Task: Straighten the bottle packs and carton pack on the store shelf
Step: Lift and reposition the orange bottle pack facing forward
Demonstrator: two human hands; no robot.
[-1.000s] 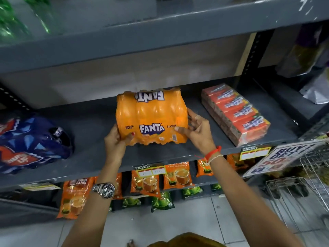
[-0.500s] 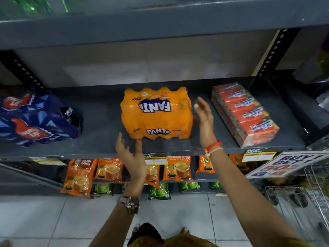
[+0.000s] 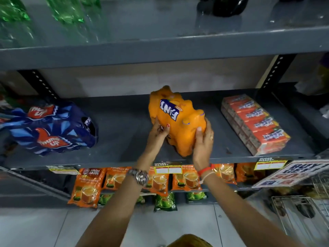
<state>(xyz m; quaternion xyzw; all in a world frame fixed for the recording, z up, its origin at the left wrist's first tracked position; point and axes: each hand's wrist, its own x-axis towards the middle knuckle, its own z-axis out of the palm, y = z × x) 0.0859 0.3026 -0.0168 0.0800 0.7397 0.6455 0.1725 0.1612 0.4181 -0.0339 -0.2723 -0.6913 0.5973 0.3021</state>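
Observation:
The orange Fanta bottle pack point(image 3: 179, 120) stands on the grey middle shelf point(image 3: 124, 136), turned so its narrow end faces the shelf's front edge. My left hand point(image 3: 158, 132) grips its left side and my right hand point(image 3: 203, 139) grips its near right corner. A blue Thums Up bottle pack point(image 3: 53, 129) lies on its side at the shelf's left, skewed. The red-orange carton pack point(image 3: 254, 122) lies at the right, angled towards the front right corner.
Green bottles point(image 3: 65, 11) and a dark bottle point(image 3: 229, 4) stand on the upper shelf. Orange tea pouches point(image 3: 89, 186) hang below the shelf edge. A promo sign point(image 3: 293, 173) and a wire basket point(image 3: 302, 211) sit at the lower right.
Half a second ago both hands were off the Fanta pack, which faced front. Now both hands hold it and it has been rotated end-on.

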